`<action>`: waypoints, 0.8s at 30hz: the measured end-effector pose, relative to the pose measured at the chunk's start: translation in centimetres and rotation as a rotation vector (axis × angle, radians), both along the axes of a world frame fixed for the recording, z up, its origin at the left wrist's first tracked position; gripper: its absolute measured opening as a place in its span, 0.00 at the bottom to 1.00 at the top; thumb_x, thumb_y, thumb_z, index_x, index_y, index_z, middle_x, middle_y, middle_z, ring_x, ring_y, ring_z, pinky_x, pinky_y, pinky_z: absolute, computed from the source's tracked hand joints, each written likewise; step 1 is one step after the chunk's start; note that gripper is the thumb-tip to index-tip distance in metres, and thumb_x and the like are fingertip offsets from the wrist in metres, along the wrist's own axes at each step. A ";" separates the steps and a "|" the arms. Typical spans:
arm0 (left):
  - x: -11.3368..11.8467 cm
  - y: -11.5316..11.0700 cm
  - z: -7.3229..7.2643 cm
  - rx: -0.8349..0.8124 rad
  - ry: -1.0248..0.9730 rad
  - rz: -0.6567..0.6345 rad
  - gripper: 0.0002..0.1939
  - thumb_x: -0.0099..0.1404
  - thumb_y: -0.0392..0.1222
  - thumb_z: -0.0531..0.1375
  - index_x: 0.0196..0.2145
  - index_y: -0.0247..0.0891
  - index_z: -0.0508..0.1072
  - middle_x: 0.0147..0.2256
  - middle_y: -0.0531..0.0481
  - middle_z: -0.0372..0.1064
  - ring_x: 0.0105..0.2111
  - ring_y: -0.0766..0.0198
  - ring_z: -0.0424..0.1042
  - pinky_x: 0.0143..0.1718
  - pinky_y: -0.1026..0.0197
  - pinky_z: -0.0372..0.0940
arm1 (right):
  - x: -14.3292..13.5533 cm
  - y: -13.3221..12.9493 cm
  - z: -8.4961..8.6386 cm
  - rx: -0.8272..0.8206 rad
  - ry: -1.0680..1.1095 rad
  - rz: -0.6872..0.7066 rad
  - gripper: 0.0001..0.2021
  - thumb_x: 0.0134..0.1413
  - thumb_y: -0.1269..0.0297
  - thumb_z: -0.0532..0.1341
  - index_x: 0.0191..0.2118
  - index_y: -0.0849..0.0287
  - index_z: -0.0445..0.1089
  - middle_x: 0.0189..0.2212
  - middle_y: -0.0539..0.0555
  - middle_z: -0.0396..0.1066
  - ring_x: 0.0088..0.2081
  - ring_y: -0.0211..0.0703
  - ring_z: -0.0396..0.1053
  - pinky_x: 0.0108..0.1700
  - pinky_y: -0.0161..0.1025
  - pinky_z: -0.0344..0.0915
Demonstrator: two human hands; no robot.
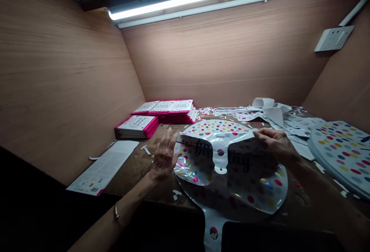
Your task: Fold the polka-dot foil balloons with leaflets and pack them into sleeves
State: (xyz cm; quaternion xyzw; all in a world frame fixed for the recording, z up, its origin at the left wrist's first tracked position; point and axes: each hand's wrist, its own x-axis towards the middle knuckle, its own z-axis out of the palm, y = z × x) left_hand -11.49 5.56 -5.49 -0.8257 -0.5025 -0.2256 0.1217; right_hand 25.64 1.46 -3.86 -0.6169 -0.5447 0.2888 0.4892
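A flat foil balloon [254, 188] with coloured dots and dark lettering lies in front of me, its far part folded over toward me. Its white tail [220, 163] points down over the middle. My right hand [271, 141] pinches the upper right of the fold between thumb and fingers. At the left edge, my left hand [164, 152] is open, its slightly blurred fingers stretched out beside the foil; whether they touch it I cannot tell. Beneath is another foil layer, with a second white tail [213, 231] hanging over the table's front edge.
Packs of pink-and-white printed cards [137, 126] are stacked at the back left. A long white card [105, 167] lies on the left. Paper strips [274, 113] heap at the back right, beside a pile of dotted foil balloons [343, 152]. Wooden panels [216, 55] enclose the table.
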 end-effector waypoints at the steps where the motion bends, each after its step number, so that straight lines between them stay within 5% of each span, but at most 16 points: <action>1: -0.4 1.4 -0.4 0.047 0.003 -0.057 0.21 0.65 0.47 0.52 0.52 0.34 0.63 0.49 0.38 0.65 0.52 0.52 0.62 0.55 0.47 0.53 | -0.3 -0.9 -0.1 0.011 -0.046 0.013 0.18 0.48 0.47 0.58 0.28 0.60 0.69 0.20 0.49 0.65 0.23 0.37 0.62 0.24 0.33 0.59; 5: -2.2 5.3 -2.6 0.003 0.079 -0.298 0.16 0.64 0.42 0.52 0.48 0.36 0.67 0.46 0.43 0.69 0.50 0.54 0.65 0.53 0.46 0.56 | -0.5 -5.5 -1.9 0.111 -0.346 0.226 0.15 0.52 0.54 0.56 0.40 0.57 0.71 0.36 0.54 0.71 0.40 0.47 0.68 0.41 0.39 0.66; 9: -3.1 4.9 -4.4 0.117 0.159 -0.434 0.16 0.65 0.35 0.50 0.49 0.36 0.68 0.47 0.40 0.68 0.50 0.55 0.65 0.54 0.44 0.55 | 1.3 -9.4 -6.4 0.208 -0.761 0.461 0.32 0.46 0.68 0.59 0.60 0.52 0.54 0.57 0.55 0.58 0.59 0.52 0.53 0.56 0.48 0.58; 13: -2.9 3.7 -4.5 0.365 0.208 -0.497 0.18 0.63 0.28 0.51 0.49 0.39 0.68 0.48 0.40 0.65 0.55 0.52 0.59 0.55 0.41 0.53 | 3.3 -10.2 -10.6 0.415 -0.896 0.286 0.30 0.50 0.79 0.49 0.61 0.55 0.53 0.54 0.57 0.62 0.56 0.47 0.58 0.55 0.49 0.59; 16: -2.9 3.6 -4.1 0.323 0.173 -0.587 0.13 0.64 0.30 0.51 0.42 0.38 0.71 0.50 0.39 0.64 0.57 0.51 0.56 0.55 0.39 0.51 | 4.0 -9.5 -11.3 0.516 -0.886 0.210 0.22 0.52 0.77 0.51 0.52 0.54 0.65 0.48 0.56 0.68 0.50 0.46 0.64 0.51 0.47 0.62; 20: -3.7 3.5 -3.0 -0.108 0.087 -0.637 0.13 0.65 0.32 0.48 0.38 0.38 0.72 0.47 0.43 0.69 0.54 0.56 0.61 0.57 0.43 0.50 | 4.2 -8.7 -9.9 0.466 -0.780 0.237 0.15 0.53 0.71 0.53 0.43 0.52 0.72 0.39 0.53 0.73 0.43 0.45 0.69 0.46 0.41 0.66; 24: -2.5 5.1 -0.7 -0.792 -0.198 -0.254 0.12 0.60 0.41 0.52 0.32 0.36 0.74 0.35 0.47 0.74 0.39 0.59 0.71 0.45 0.58 0.63 | 4.5 -6.7 -7.9 0.013 -0.486 0.244 0.13 0.54 0.63 0.51 0.33 0.54 0.74 0.32 0.52 0.74 0.35 0.45 0.72 0.36 0.38 0.69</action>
